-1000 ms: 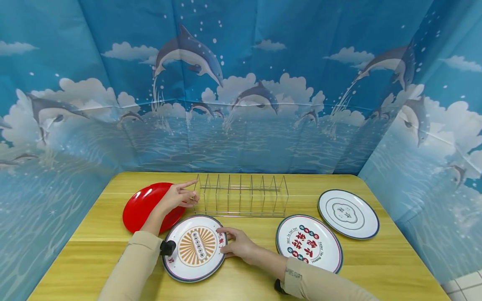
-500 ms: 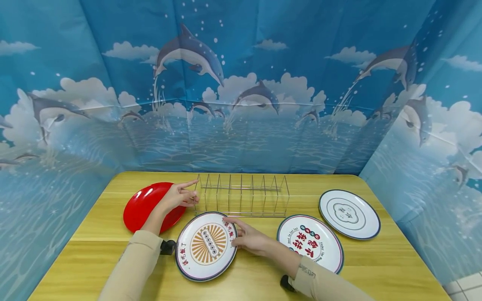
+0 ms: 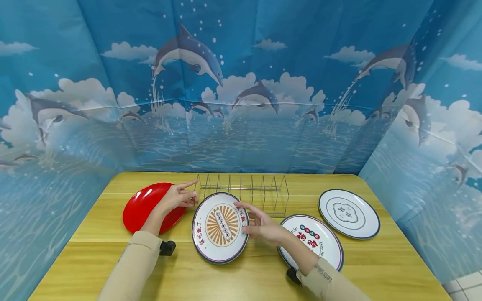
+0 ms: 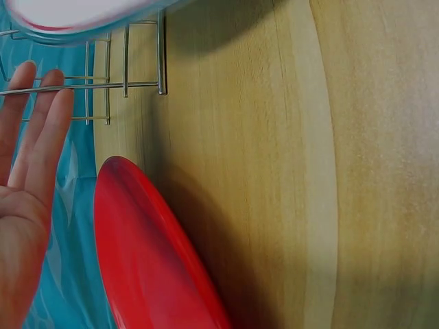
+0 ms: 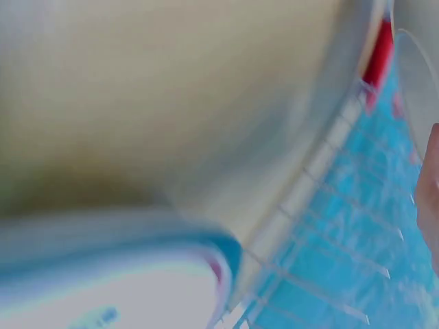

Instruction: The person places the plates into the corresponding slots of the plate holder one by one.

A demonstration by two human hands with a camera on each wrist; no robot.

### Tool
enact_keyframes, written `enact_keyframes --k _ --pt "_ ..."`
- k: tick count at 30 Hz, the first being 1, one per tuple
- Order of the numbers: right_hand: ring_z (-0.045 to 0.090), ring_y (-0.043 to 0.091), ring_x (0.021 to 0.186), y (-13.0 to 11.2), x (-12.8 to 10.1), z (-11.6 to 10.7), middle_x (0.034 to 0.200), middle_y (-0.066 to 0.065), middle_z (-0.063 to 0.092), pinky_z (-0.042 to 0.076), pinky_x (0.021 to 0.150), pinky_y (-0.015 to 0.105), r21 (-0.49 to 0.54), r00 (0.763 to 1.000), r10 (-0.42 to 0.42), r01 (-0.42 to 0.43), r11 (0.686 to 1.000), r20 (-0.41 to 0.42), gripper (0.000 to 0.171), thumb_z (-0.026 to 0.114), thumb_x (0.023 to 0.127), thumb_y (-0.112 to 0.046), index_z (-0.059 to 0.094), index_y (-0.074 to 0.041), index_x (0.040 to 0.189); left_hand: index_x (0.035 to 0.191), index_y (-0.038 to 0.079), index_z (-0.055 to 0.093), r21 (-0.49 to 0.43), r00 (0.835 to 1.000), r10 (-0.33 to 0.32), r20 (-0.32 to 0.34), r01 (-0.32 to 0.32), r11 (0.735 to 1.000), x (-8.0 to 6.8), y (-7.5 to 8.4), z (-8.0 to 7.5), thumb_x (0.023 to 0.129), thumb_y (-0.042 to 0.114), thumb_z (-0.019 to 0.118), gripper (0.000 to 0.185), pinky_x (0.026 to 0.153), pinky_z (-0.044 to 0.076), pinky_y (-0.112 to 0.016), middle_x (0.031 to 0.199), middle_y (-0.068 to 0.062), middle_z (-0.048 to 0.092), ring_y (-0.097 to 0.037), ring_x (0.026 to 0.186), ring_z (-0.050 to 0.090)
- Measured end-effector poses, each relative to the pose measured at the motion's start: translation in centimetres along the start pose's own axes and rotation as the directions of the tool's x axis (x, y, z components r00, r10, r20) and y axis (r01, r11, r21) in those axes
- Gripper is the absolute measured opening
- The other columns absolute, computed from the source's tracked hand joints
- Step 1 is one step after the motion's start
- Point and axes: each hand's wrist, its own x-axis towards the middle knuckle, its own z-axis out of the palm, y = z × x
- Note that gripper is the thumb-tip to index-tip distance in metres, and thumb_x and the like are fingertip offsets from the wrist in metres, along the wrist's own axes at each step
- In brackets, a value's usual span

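Observation:
My right hand (image 3: pixel 265 225) pinches the right rim of a white plate (image 3: pixel 211 246) with an orange sunburst print and a dark rim. That plate is tilted up in front of the wire plate rack (image 3: pixel 263 196) and covers part of it. At the rack's left end is my left hand (image 3: pixel 177 198), its fingers (image 4: pixel 51 130) extended and touching the end wires. Below that arm lies a red plate (image 3: pixel 144 205), partly covered by the forearm; the left wrist view shows the red plate (image 4: pixel 147 253) close to the palm. The right wrist view is blurred.
Toward the right, a white plate with red lettering (image 3: pixel 327 251) lies partly under the right forearm. Behind it is a white plate with a grey flower outline (image 3: pixel 361 213). A blue dolphin curtain (image 3: pixel 241 138) hangs along the back of the wooden table (image 3: pixel 226 284).
The right hand has raised the sunburst plate off the table, tilted it up and carried it right and toward the rack. My left hand stays at the rack's left end.

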Motion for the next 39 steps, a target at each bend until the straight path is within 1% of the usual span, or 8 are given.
enact_keyframes --k 5,8,12,16,22,27,34,39 --pt "0.057 0.029 0.099 -2.3 -0.2 -1.1 0.138 0.024 0.030 0.054 0.072 0.039 -0.051 0.992 -0.115 0.112 0.992 -0.055 0.065 0.054 0.088 0.002 0.024 -0.015 0.144 0.140 0.011 0.036 -0.006 1.000 -0.009 -0.002 0.009 1.000 0.0 0.1 0.0 0.089 0.013 0.059 0.056 0.079 0.051 -0.045 0.085 -0.013 0.068 -0.034 0.084 0.065" --pt "0.050 0.036 0.109 -3.8 0.0 -1.3 0.139 0.024 0.026 0.053 0.076 0.038 -0.080 0.977 -0.192 0.185 0.980 -0.094 0.066 0.055 0.088 0.000 0.023 -0.015 0.144 0.140 0.009 0.034 -0.013 1.000 -0.009 0.009 0.010 1.000 0.1 0.1 0.0 0.089 0.013 0.059 0.057 0.079 0.050 -0.046 0.086 -0.015 0.068 -0.035 0.085 0.064" --pt "0.040 0.044 0.118 -5.1 0.6 -1.0 0.139 0.025 0.027 0.052 0.078 0.031 -0.159 0.946 -0.278 0.252 0.955 -0.169 0.066 0.056 0.088 -0.001 0.024 -0.014 0.144 0.141 0.008 0.033 -0.016 1.000 -0.010 0.018 0.011 1.000 0.2 -0.1 -0.1 0.090 0.011 0.056 0.056 0.079 0.050 -0.045 0.086 -0.014 0.068 -0.037 0.086 0.063" --pt "0.049 0.038 0.107 -5.9 1.7 0.0 0.135 0.023 0.034 0.051 0.073 0.025 -0.290 0.903 -0.355 0.282 0.915 -0.243 0.065 0.056 0.087 0.002 0.026 -0.012 0.143 0.141 0.009 0.034 -0.013 1.000 -0.019 0.014 0.019 1.000 0.3 -0.1 -0.2 0.090 0.010 0.056 0.055 0.079 0.051 -0.045 0.084 -0.012 0.068 -0.040 0.088 0.062" --pt "0.055 0.037 0.091 -7.3 3.5 2.6 0.125 0.030 0.040 0.052 0.067 0.029 -0.442 0.837 -0.438 0.274 0.854 -0.328 0.065 0.059 0.082 0.009 0.030 -0.001 0.139 0.141 0.009 0.034 -0.009 1.000 -0.015 0.027 0.016 1.000 0.3 0.0 -0.2 0.090 0.013 0.057 0.056 0.080 0.050 -0.046 0.085 -0.014 0.068 -0.040 0.089 0.062" --pt "0.056 0.041 0.092 -6.6 5.7 3.5 0.126 0.027 0.043 0.054 0.069 0.035 -0.508 0.793 -0.463 0.230 0.830 -0.396 0.069 0.064 0.078 0.009 0.035 -0.006 0.138 0.141 0.009 0.033 -0.021 0.999 0.009 0.039 -0.008 1.000 0.3 -0.1 -0.1 0.089 0.012 0.058 0.057 0.082 0.048 -0.050 0.088 -0.019 0.067 -0.042 0.090 0.060" --pt "0.053 0.043 0.098 -6.2 7.5 4.2 0.119 0.027 0.043 0.052 0.077 0.042 -0.542 0.765 -0.465 0.183 0.821 -0.446 0.070 0.067 0.076 0.008 0.039 -0.011 0.137 0.141 0.009 0.032 -0.032 0.998 0.025 0.051 -0.023 0.999 0.4 -0.2 -0.1 0.088 0.015 0.059 0.060 0.081 0.048 -0.049 0.085 -0.016 0.067 -0.041 0.090 0.061" --pt "0.055 0.043 0.097 -6.0 8.3 4.4 0.114 0.023 0.043 0.055 0.068 0.035 -0.557 0.754 -0.461 0.154 0.816 -0.467 0.069 0.067 0.077 0.004 0.039 -0.016 0.137 0.141 0.010 0.034 -0.026 0.999 0.001 0.037 0.000 1.000 0.2 -0.2 -0.2 0.089 0.014 0.058 0.057 0.080 0.050 -0.044 0.083 -0.011 0.068 -0.038 0.089 0.062"
